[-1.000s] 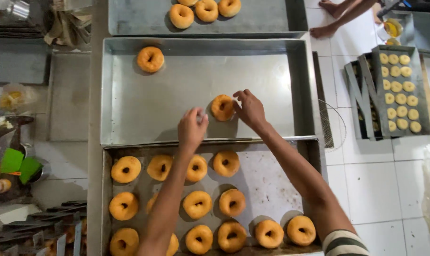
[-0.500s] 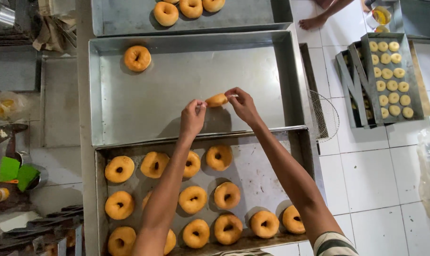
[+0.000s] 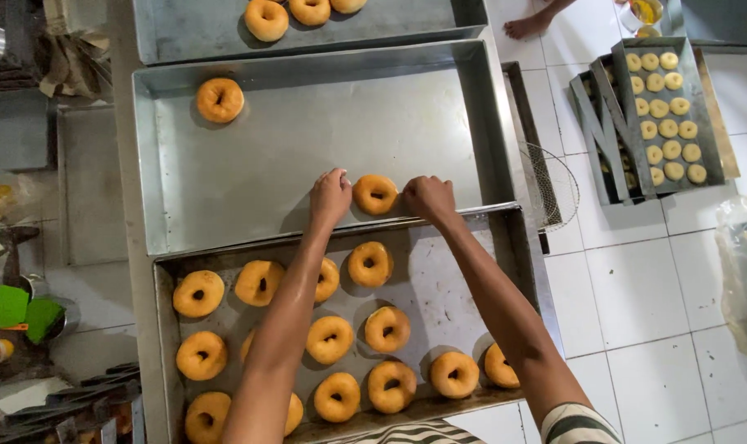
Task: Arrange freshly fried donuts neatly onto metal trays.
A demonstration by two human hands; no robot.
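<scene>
Left hand (image 3: 331, 197) and right hand (image 3: 428, 197) pinch one doughnut (image 3: 375, 194) at the middle tray's (image 3: 308, 123) near edge; a lone doughnut (image 3: 220, 99) occupies its far-left corner; the near tray (image 3: 447, 271) is crowded.

Seen from above, 2 bare arms reached forward side by side, both hands meeting at a golden doughnut (image 3: 375, 194). The left hand (image 3: 331, 197) sat just left of the doughnut, knuckles up, fingers curled against its edge. The right hand (image 3: 428, 197) mirrored it just right of the doughnut, fingertips touching the rim, forearm angled in from a striped sleeve.
</scene>
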